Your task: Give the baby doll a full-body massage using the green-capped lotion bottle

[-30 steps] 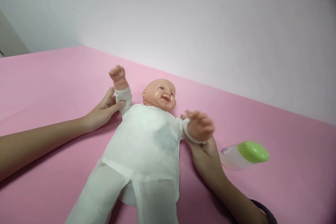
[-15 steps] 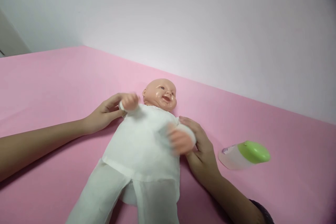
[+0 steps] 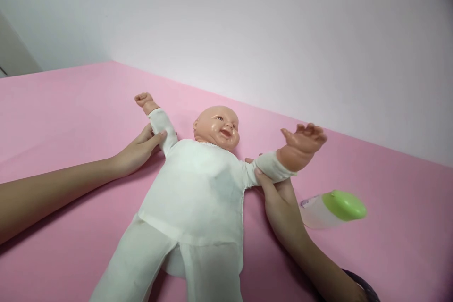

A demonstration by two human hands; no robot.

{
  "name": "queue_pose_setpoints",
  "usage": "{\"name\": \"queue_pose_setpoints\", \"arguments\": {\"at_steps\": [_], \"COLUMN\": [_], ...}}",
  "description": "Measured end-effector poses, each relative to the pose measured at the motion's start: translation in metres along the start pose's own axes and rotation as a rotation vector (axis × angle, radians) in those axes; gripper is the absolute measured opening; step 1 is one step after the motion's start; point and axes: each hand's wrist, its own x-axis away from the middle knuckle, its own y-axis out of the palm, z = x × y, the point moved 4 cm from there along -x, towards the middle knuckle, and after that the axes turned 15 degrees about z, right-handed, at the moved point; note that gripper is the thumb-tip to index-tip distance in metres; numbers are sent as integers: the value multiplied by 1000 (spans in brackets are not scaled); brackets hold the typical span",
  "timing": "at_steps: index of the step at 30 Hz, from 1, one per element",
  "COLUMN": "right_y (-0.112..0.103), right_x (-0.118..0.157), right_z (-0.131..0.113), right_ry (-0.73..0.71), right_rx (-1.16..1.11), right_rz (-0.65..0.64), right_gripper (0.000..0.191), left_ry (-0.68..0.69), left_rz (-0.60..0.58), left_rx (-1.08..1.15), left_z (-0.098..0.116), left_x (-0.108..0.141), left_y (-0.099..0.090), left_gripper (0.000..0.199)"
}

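Observation:
A baby doll (image 3: 203, 184) in a white cloth suit lies on its back, with a bald plastic head (image 3: 216, 127) and bare plastic hands. My left hand (image 3: 139, 148) is shut around the sleeve of the doll's arm on the left side of the view. That arm stretches up and outward. My right hand (image 3: 278, 198) grips the other white sleeve (image 3: 269, 167) from below, and the doll's spread plastic fingers stick out past it. The doll's feet are out of view.
A baby bottle (image 3: 332, 210) with a green cap lies on its side to the right of my right hand. The pink surface (image 3: 71, 118) runs back to a white wall (image 3: 247, 23). A dark band (image 3: 361, 283) circles my right arm at the bottom edge.
Both doll arms have swung outward from across the chest, now stretched to the sides in my hands. The bottle has not visibly moved.

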Motion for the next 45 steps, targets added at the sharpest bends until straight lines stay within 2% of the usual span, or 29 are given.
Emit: {"name": "queue_pose_setpoints", "arguments": {"at_steps": [3,6,8,11,13,15,17,19,21,23,25,29,33,45], "right_y": [-1,-1,-1,1,3,4,4,3,3,3,3,3,3,4], "right_x": [-2,-1,1,5,9,13,16,14,12,9,8,7,7,6], "right_z": [-1,0,-1,-3,-6,-9,-10,-9,-7,-4,-2,0,0,1], "right_ry": [47,34,-21,-201,-400,-618,-748,-726,-601,-475,-416,-414,-418,-360], "right_rx": [23,26,12,6,27,59,84,96,90,64,22,-15,-17,22], "right_rz": [37,43,40,-16,-85,-142,-158,-148,-141,-140,-133,-108,-112,-137], "right_gripper": [66,69,67,51,38,41,52,53,47,41,38,36,35,36], "left_ry": [-54,16,92,188,228,261,280,278,259,230,190,133,108,104], "left_rz": [-8,78,81,-49,-158,-220,-227,-230,-232,-198,-128,-47,-71,-67], "left_rx": [39,-97,-142,-97,-67,-56,-67,-92,-112,-134,-168,-178,-141,-135], "left_z": [-2,0,3,9,13,18,20,18,12,6,2,4,10,10], "left_x": [0,0,2,6,10,14,16,16,13,9,4,3,6,5], "left_y": [0,-3,-3,2,7,10,10,10,8,5,2,1,5,4], "left_gripper": [46,48,45,40,38,40,42,44,46,46,44,43,42,35]}}
